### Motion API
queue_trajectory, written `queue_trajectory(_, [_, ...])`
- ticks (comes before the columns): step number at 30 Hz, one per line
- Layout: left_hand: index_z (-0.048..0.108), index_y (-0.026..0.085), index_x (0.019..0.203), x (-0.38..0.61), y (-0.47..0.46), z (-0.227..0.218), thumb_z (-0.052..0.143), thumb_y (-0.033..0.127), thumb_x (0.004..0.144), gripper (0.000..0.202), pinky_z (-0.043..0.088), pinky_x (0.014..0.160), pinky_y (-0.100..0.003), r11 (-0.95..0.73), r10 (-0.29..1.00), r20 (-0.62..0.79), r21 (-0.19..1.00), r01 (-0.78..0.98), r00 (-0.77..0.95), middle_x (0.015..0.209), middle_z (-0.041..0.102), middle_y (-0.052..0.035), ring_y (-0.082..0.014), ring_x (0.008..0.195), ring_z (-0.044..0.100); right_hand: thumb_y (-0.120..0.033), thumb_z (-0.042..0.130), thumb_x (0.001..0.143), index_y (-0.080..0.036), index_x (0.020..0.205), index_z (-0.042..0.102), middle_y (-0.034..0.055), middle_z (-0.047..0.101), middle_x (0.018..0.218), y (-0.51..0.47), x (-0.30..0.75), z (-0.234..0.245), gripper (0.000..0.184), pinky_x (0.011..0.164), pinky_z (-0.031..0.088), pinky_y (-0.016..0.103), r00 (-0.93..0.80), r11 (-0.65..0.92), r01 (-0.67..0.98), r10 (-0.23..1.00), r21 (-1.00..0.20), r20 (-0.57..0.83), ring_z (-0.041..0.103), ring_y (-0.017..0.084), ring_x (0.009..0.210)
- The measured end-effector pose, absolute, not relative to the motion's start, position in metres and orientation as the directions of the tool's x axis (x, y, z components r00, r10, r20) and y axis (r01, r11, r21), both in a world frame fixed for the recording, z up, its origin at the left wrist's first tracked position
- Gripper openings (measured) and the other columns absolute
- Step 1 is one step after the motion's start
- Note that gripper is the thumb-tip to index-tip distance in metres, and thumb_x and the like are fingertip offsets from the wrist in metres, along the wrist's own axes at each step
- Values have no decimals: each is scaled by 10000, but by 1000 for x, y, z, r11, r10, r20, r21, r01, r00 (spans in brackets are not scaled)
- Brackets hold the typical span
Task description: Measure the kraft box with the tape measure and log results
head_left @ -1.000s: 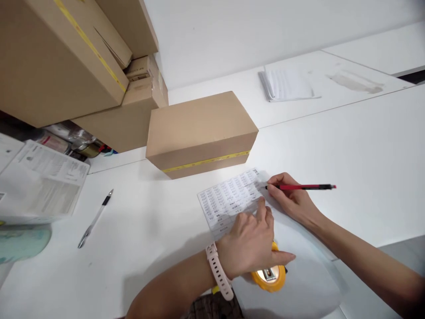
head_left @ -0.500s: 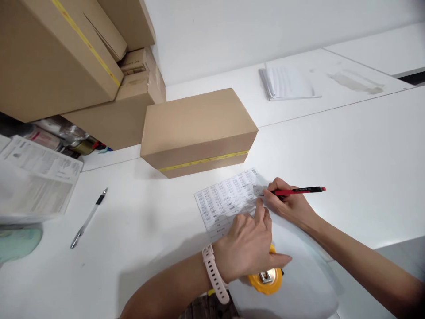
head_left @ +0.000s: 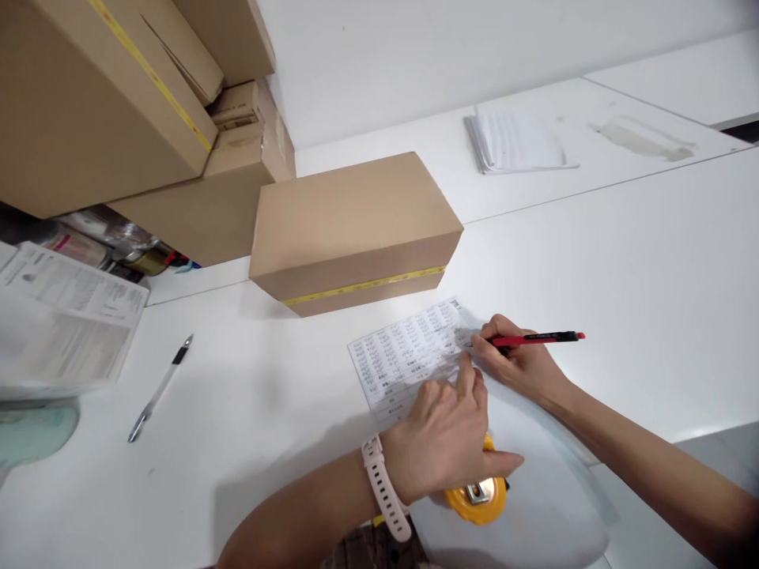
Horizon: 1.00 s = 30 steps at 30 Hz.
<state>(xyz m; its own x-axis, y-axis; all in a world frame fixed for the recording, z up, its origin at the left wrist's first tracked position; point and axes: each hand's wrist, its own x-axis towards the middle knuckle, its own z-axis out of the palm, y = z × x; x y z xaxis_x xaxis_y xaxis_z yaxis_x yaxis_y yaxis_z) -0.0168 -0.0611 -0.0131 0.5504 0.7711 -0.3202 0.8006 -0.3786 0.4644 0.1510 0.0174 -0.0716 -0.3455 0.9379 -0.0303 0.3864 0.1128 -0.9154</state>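
Observation:
A red and black pen is gripped in my right hand, its tip at the right side of a sheet printed with a table and covered in handwriting. My left hand rests on the lower part of this sheet, index finger pointing toward the pen tip and thumb stretched out to the right. The other left fingers are partly bent and hide some of the writing. Below the left palm lies an orange tape measure, partly covered by the hand. A pale pink wristband circles my left wrist.
A closed cardboard box with a yellow strip stands beyond the sheet. Larger boxes are stacked at the upper left. A clear pen and a printed package lie left. Stacked papers lie near the wall.
Both hands hold nearly the same pose, with the pen at the same part of the sheet. The whole view has shifted very slightly.

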Motion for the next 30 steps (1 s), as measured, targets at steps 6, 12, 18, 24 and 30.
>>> queue_trajectory(6, [393,16,1471,-17,-61,-12,410,691,932,863,481,923,-458,-387,763,-342,437,812,548,1595,298,-297,-392,1124,645,-465,593,932,-235,733,461,-52,391,584,17,152,-73,331,466,270,266,-337,120,366,941,-923,-12,331,110,514])
queue_trajectory(12, [393,8,1470,-17,-60,-10,421,683,934,862,493,911,-479,-400,757,-343,429,810,555,1593,292,-307,-395,1110,646,-468,604,924,-235,721,457,-53,388,574,17,151,-73,342,463,268,265,-342,120,369,940,-921,-14,323,107,513])
queue_trajectory(18, [397,3,1467,-18,-60,-11,463,678,920,871,496,918,-505,-377,764,-332,467,800,554,1588,309,-301,-412,1134,629,-469,604,921,-237,719,454,-49,397,586,18,151,-73,342,465,278,267,-328,127,374,945,-919,-3,333,111,518])
queue_trajectory(24, [432,25,1445,-22,-58,-9,450,689,922,845,493,940,-493,-371,745,-357,482,794,564,1617,276,-264,-394,1143,622,-434,611,921,-239,724,470,-43,409,602,18,150,-71,311,483,291,279,-290,146,386,957,-911,31,342,119,532])
queue_trajectory(30, [412,27,1457,-20,-59,-10,467,677,918,846,491,942,-505,-373,756,-340,478,795,559,1614,285,-263,-392,1131,626,-422,603,926,-239,727,459,-45,405,604,17,149,-70,307,478,290,276,-313,128,388,950,-913,0,344,116,530])
